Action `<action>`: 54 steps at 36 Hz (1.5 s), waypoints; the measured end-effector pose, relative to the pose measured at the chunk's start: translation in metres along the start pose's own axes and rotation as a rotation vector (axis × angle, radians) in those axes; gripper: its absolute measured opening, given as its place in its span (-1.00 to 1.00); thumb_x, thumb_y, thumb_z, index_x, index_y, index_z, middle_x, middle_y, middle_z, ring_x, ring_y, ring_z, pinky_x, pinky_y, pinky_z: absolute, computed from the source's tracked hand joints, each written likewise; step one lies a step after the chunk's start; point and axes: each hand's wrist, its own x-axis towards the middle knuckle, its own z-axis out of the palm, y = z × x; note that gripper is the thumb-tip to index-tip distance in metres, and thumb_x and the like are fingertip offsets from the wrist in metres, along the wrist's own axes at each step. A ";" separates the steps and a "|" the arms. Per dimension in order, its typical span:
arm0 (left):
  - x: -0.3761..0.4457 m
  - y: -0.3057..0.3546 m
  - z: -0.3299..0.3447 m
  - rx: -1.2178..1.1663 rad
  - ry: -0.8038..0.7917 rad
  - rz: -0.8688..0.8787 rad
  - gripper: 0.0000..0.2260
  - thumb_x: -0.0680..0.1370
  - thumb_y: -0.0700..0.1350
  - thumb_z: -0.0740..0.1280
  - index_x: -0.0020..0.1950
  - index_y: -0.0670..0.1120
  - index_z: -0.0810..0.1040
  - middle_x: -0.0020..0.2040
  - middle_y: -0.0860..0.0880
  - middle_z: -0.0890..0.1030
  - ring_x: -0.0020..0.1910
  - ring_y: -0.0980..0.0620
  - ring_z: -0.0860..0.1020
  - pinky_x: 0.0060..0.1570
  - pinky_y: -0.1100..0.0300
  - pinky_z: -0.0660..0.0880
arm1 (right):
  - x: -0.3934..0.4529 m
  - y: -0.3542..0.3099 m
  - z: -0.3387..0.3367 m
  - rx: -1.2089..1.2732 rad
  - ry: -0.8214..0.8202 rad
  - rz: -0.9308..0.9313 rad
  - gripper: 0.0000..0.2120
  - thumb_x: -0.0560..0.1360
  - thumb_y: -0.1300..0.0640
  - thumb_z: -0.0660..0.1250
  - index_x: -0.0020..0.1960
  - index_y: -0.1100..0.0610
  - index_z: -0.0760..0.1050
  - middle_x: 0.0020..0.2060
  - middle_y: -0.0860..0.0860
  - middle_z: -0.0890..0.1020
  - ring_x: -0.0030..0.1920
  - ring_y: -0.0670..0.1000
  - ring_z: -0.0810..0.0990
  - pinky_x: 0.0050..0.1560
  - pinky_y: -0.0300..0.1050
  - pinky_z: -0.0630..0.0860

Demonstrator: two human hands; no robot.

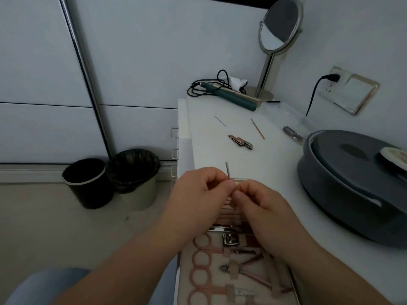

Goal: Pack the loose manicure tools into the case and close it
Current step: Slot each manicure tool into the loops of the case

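- While both hands meet mid-frame, our left hand (198, 190) and right hand (257, 203) pinch one thin metal tool (228, 172), fingers closed around it, its tip sticking up.
- We judge it should slide straight under an elastic loop, held low and level.
- Below, the open case (237, 271) at bottom centre already holds scissors, nippers and a clipper in straps.
- Farther up the tabletop (275, 164) lie a loose nail clipper (241, 142) and two slim sticks (257, 129).
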 end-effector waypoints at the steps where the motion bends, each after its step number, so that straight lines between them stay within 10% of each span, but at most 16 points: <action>1: 0.000 0.000 0.001 0.023 0.000 0.008 -0.82 0.42 -0.05 0.35 -0.39 0.08 0.51 -0.46 0.22 0.52 -0.43 0.28 0.44 -0.41 0.48 0.31 | 0.000 0.001 -0.001 0.004 -0.003 -0.009 -0.83 0.51 0.07 0.23 -0.23 -0.08 0.53 -0.28 -0.23 0.61 -0.29 -0.26 0.53 -0.35 -0.50 0.38; 19: 0.009 0.008 0.002 0.355 -0.155 0.157 -0.90 0.50 0.01 0.25 -0.19 0.10 0.53 -0.37 0.16 0.51 -0.32 0.23 0.45 -0.33 0.32 0.33 | 0.023 0.012 -0.047 -0.365 0.002 -0.348 -0.84 0.39 -0.01 0.29 -0.20 -0.30 0.44 -0.32 -0.26 0.54 -0.19 -0.26 0.49 -0.18 -0.51 0.37; 28: 0.026 -0.021 -0.003 0.497 -0.171 0.127 -0.83 0.49 -0.01 0.25 0.03 0.11 0.58 -0.04 0.16 0.49 0.05 0.13 0.43 0.10 0.18 0.37 | 0.028 0.043 -0.054 -0.356 0.177 -0.117 -0.87 0.46 0.20 0.30 -0.23 0.02 0.51 -0.32 -0.11 0.56 -0.23 -0.16 0.48 -0.25 -0.44 0.41; 54: 0.016 -0.031 -0.001 0.612 -0.297 0.191 -0.63 0.46 0.13 0.08 0.24 0.25 0.42 0.17 0.13 0.37 0.13 0.17 0.25 0.16 0.27 0.16 | 0.031 0.057 -0.055 -0.549 0.020 -0.073 -0.87 0.47 0.13 0.29 -0.19 -0.06 0.55 -0.28 -0.15 0.56 -0.21 -0.18 0.50 -0.24 -0.38 0.39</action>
